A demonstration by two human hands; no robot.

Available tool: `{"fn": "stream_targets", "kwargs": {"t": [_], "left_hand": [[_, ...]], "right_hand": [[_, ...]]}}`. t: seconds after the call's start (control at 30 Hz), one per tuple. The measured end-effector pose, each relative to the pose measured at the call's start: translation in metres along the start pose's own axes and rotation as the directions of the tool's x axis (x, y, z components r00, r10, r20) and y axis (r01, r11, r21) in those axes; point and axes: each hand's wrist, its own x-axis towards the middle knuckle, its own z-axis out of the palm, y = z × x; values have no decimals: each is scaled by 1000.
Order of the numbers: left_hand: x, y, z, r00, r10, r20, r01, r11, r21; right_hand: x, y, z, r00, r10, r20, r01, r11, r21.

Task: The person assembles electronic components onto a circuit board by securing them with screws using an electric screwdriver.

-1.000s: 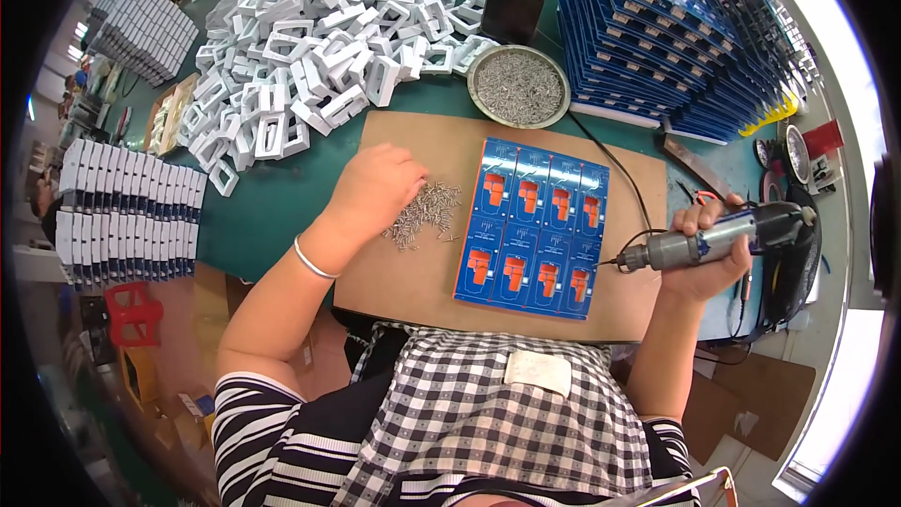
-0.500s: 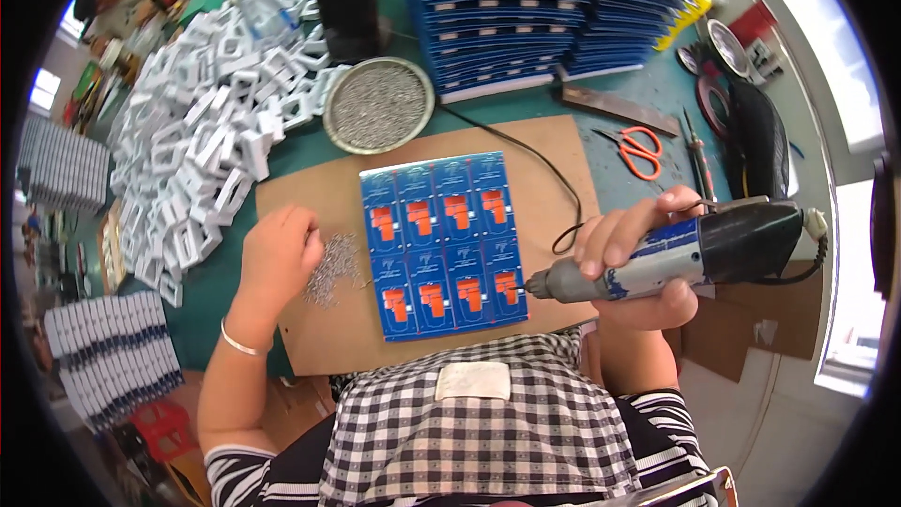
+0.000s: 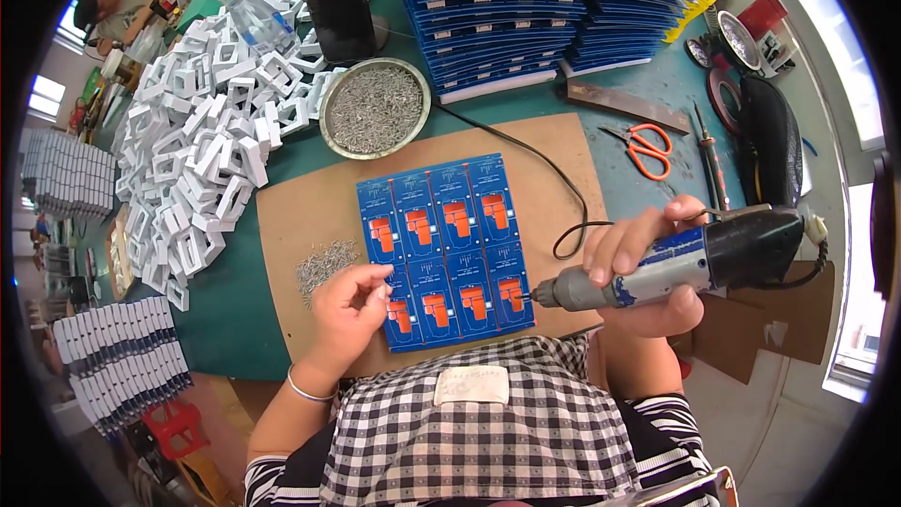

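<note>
A blue panel of circuit boards (image 3: 445, 246) with orange parts lies on a brown cardboard sheet (image 3: 291, 216). My left hand (image 3: 349, 305) rests at the panel's lower left edge, fingertips pinched together beside a small heap of screws (image 3: 324, 263); whether it holds one I cannot tell. My right hand (image 3: 648, 268) grips a corded electric screwdriver (image 3: 694, 261), its tip touching the panel's lower right corner.
A round metal bowl of screws (image 3: 374, 111) sits behind the cardboard. A heap of white plastic frames (image 3: 202, 141) fills the left. Stacks of blue boards (image 3: 535, 9) stand at the back. Orange scissors (image 3: 648, 148), a phone (image 3: 336, 0) and a water bottle (image 3: 251, 21) lie around.
My left hand moved from the screw heap to the panel's lower left edge. The screwdriver tip came down onto the panel's lower right corner. The view shifted a little.
</note>
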Motion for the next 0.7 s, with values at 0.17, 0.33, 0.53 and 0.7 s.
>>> {"fn": "stream_targets", "kwargs": {"t": [0.17, 0.33, 0.53, 0.7], "left_hand": [[14, 44, 9, 986, 27, 164, -11, 995, -98], [26, 54, 43, 940, 136, 313, -177, 978, 109], [42, 40, 62, 734, 511, 448, -674, 630, 385], [43, 36, 70, 743, 511, 432, -669, 582, 463]], "right_hand": [[-3, -10, -3, 999, -27, -20, 26, 999, -33], [-10, -15, -9, 999, 26, 34, -28, 996, 82], [-18, -22, -11, 999, 39, 37, -41, 998, 52], [-19, -23, -7, 992, 128, -21, -126, 989, 73]]}}
